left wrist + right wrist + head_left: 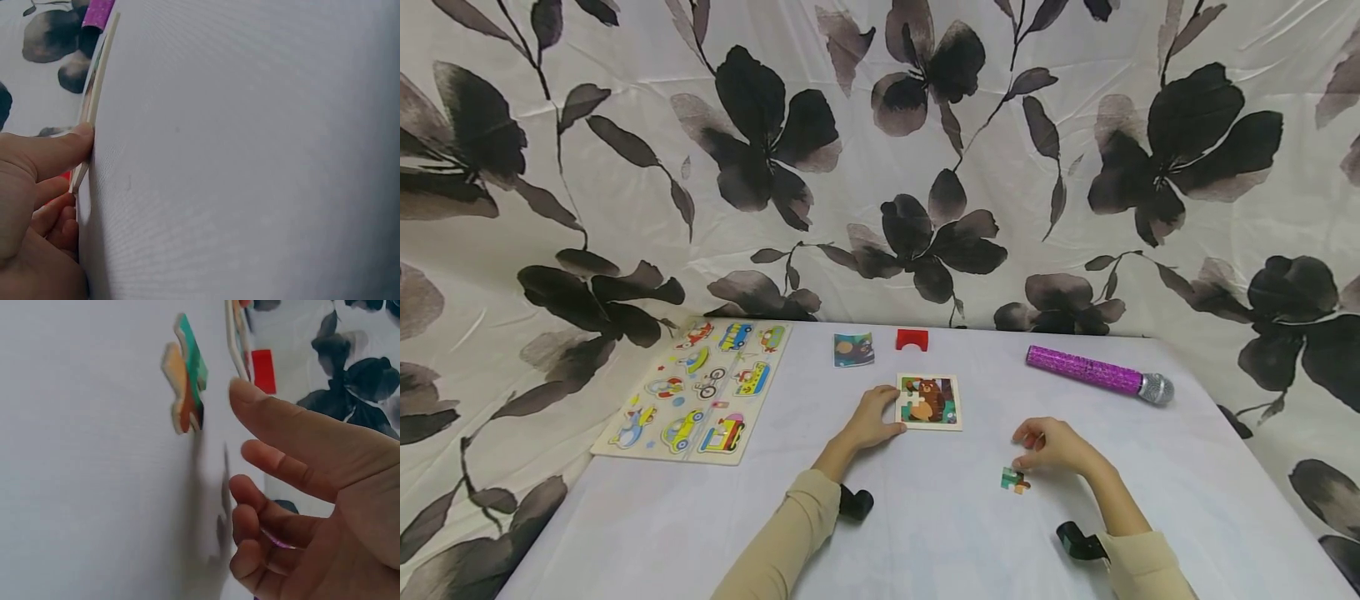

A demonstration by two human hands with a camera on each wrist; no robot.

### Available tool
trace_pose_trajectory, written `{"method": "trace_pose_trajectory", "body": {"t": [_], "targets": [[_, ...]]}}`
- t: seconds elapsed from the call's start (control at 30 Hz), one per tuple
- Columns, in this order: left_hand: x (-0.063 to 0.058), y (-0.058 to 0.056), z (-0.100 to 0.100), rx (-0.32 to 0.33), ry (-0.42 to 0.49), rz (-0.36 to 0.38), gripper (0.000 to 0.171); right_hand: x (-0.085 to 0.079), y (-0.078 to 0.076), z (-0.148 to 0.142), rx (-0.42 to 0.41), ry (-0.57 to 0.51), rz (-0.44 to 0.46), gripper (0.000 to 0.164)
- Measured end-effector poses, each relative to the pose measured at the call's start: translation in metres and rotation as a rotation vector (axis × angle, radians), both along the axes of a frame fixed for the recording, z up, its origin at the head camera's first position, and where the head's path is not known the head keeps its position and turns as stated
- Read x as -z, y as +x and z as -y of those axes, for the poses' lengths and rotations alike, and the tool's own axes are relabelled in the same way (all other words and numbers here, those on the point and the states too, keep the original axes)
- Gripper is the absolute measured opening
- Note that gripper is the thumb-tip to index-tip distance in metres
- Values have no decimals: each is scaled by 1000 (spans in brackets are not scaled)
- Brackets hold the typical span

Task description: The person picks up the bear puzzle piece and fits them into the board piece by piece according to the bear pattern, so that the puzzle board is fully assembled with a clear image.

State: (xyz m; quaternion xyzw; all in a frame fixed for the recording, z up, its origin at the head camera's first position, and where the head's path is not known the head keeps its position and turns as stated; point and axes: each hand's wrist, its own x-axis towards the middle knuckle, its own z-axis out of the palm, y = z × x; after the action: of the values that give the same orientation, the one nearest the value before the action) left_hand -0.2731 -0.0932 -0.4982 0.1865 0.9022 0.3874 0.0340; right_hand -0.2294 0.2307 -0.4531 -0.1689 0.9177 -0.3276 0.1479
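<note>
My left hand [876, 418] holds the left side of a small wooden bear puzzle board [958, 402]. In the left wrist view, the thumb lies along the board's pale edge [103, 69], with the other fingers partly hidden below it. A gap of pale wood shows at the left of the bear picture. My right hand [1054, 446] is just above a green and orange jigsaw piece [1015, 480], its fingers loosely bent. In the right wrist view, that piece [190, 369] appears apart from the thumb and fingertips, and nothing is between them.
A vehicle picture board [651, 417] lies at the left. Behind the bear board are a dark picture card [853, 350] and a red arch block [912, 339]. A glittery purple microphone [1086, 371] lies at the back right, before a flowered cloth backdrop [850, 267].
</note>
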Motion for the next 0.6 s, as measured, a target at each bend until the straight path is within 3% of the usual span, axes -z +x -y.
{"method": "trace_pose_trajectory", "body": {"t": [0.27,0.5,0.6], "targets": [[-3,2,-1,-3,16,-12,59,3,21,8,-10,81,2,38],[-3,2,-2,-12,1,-1,58,4,23,8,-37,0,16,31],[-2,1,-2,-13,4,-2,58,6,19,7,-37,-49,-43,29]]}}
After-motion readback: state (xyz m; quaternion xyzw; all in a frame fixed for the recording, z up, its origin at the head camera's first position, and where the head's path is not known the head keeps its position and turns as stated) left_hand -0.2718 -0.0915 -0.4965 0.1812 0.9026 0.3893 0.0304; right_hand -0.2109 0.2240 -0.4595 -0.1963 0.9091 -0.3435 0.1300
